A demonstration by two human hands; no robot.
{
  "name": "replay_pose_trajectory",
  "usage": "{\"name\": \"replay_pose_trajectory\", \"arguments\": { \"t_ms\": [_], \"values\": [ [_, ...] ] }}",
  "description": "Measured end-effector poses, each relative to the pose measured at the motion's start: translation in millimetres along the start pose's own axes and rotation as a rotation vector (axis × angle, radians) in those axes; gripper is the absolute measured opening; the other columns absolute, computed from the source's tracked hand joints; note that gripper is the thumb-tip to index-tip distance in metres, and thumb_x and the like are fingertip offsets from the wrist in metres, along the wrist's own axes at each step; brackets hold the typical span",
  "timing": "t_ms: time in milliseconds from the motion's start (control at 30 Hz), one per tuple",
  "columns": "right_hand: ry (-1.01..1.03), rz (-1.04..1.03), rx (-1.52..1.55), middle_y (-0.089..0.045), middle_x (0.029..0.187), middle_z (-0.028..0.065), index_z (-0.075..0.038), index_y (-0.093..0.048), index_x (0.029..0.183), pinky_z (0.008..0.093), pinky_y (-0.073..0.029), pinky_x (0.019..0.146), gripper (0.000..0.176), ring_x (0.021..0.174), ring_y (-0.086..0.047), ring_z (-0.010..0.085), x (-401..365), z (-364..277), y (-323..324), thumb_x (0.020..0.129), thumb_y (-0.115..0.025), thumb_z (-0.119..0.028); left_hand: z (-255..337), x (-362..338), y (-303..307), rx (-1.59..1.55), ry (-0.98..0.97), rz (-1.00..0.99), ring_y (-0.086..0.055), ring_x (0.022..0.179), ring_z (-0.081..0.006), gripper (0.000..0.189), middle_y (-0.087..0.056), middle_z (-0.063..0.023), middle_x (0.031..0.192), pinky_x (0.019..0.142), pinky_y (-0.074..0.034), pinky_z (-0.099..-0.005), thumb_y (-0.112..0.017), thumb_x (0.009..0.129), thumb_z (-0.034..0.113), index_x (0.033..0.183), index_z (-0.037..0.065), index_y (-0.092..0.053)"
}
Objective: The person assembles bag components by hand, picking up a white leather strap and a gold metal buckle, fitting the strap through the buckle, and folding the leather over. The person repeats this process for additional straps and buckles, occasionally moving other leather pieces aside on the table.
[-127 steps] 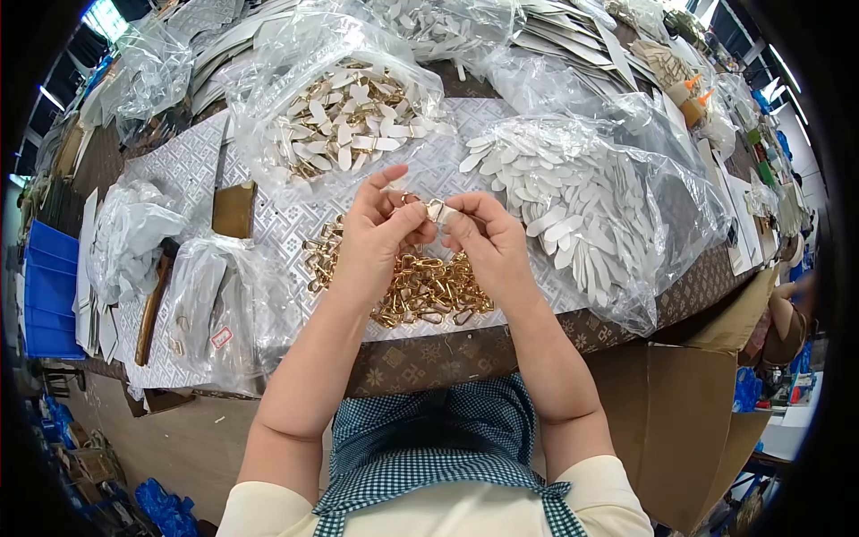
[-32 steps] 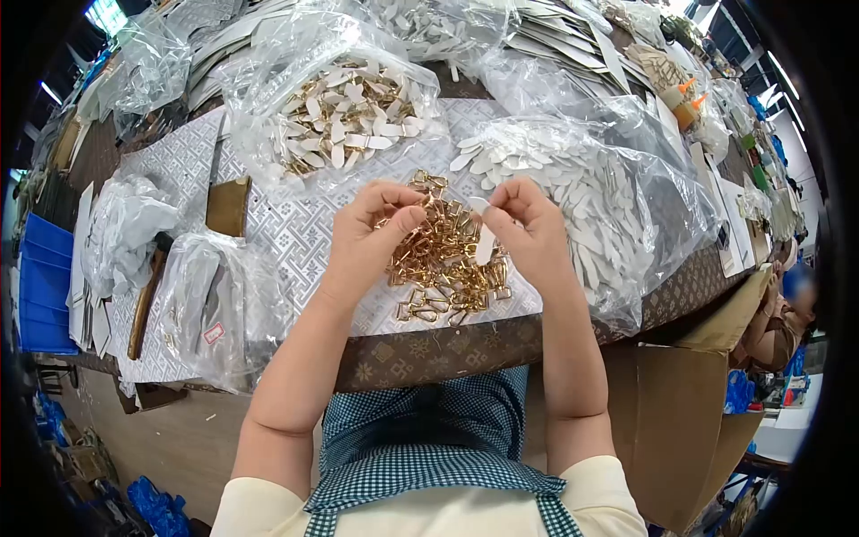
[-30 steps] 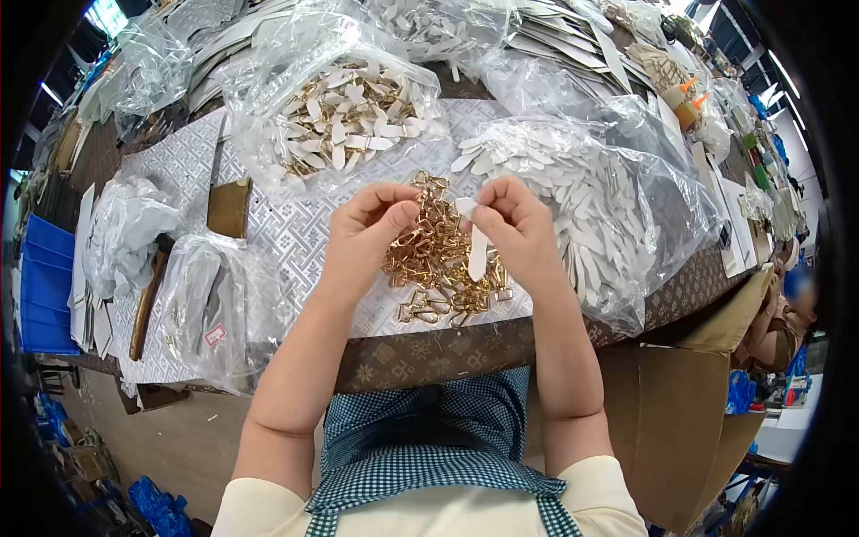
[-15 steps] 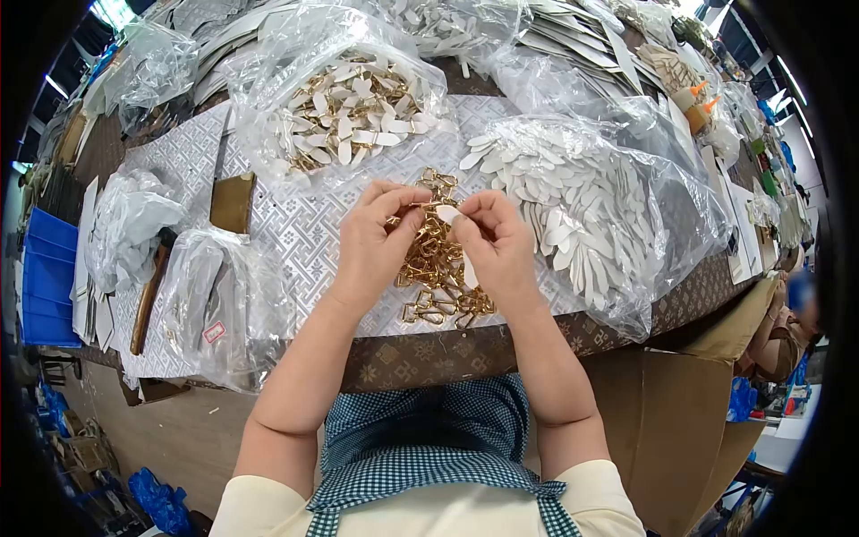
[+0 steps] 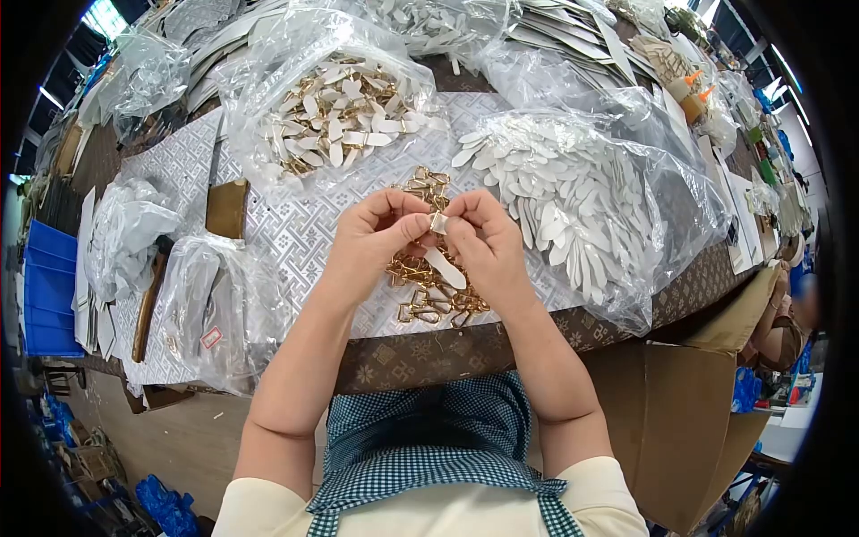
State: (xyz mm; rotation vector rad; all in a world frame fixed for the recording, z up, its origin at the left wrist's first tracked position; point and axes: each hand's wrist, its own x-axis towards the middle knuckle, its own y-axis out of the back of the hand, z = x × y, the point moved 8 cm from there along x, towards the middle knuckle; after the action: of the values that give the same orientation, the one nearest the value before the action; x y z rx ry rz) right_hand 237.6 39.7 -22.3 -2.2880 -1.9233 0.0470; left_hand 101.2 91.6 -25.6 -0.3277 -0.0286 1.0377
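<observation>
Over the pile of gold metal clasps (image 5: 428, 306), my two hands meet with fingertips close together. My left hand (image 5: 369, 242) pinches a gold clasp, mostly covered by the fingers. A white leather tab (image 5: 445, 268) passes at the clasp, one end bent up between the fingertips and the other hanging down over the pile. My right hand (image 5: 492, 255) is closed on the tab's bent end. To the right, loose white tabs (image 5: 582, 201) spill from a clear plastic bag. Beyond my left hand, another clear bag holds tabs joined with gold clasps (image 5: 344, 116).
At the left lie a hammer (image 5: 150, 300), a brown block (image 5: 227, 208), crumpled plastic bags (image 5: 219, 300) and a blue bin (image 5: 52, 291). Sheets of material (image 5: 582, 45) stack at the back. Glue bottles (image 5: 692, 100) with orange tips stand back right. A cardboard box (image 5: 667, 421) sits below the table's right edge.
The white tab has gone from lying between my fingertips to being folded at the clasp, its long end now hanging lower. My right hand has shifted slightly left, closer to my left.
</observation>
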Motion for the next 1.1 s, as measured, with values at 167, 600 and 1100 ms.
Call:
{"name": "replay_pose_trajectory", "arguments": {
  "t_ms": [167, 600, 1100],
  "values": [
    [0.088, -0.055, -0.277, -0.062, 0.077, 0.0020, -0.005, -0.057, 0.112, 0.0244, -0.045, 0.061, 0.022, 0.067, -0.055, 0.0070, -3.2, -14.1, -4.5, 0.091, -0.061, -0.009, 4.3, -2.7, -1.4, 0.157, 0.016, -0.032, -0.068, 0.076, -0.0123, 0.008, -0.067, -0.0037, 0.083, 0.068, -0.055, -0.0247, -0.063, 0.092, 0.008, 0.094, 0.000, -0.063],
    [0.270, 0.004, -0.464, -0.067, 0.084, 0.0120, -0.005, -0.064, 0.101, 0.0335, -0.054, 0.068, 0.022, 0.073, -0.067, 0.0251, -4.9, -24.1, -11.8, 0.079, -0.061, -0.007, 6.2, -3.6, -3.0, 0.194, -0.064, -0.009, -0.058, 0.069, -0.0053, 0.009, -0.061, -0.0003, 0.078, 0.061, -0.049, -0.0210, -0.058, 0.092, 0.007, 0.086, 0.000, -0.060],
    [0.159, 0.079, -0.515, -0.067, 0.080, 0.0098, -0.002, -0.064, 0.096, 0.0304, -0.053, 0.064, 0.016, 0.070, -0.066, 0.0163, -5.6, -20.6, -6.7, 0.083, -0.062, -0.009, 6.8, -1.8, -0.9, 0.108, -0.076, -0.027, -0.063, 0.070, -0.0080, 0.008, -0.063, -0.0033, 0.083, 0.062, -0.053, -0.0229, -0.055, 0.093, 0.007, 0.090, 0.000, -0.057]
  ]
}}
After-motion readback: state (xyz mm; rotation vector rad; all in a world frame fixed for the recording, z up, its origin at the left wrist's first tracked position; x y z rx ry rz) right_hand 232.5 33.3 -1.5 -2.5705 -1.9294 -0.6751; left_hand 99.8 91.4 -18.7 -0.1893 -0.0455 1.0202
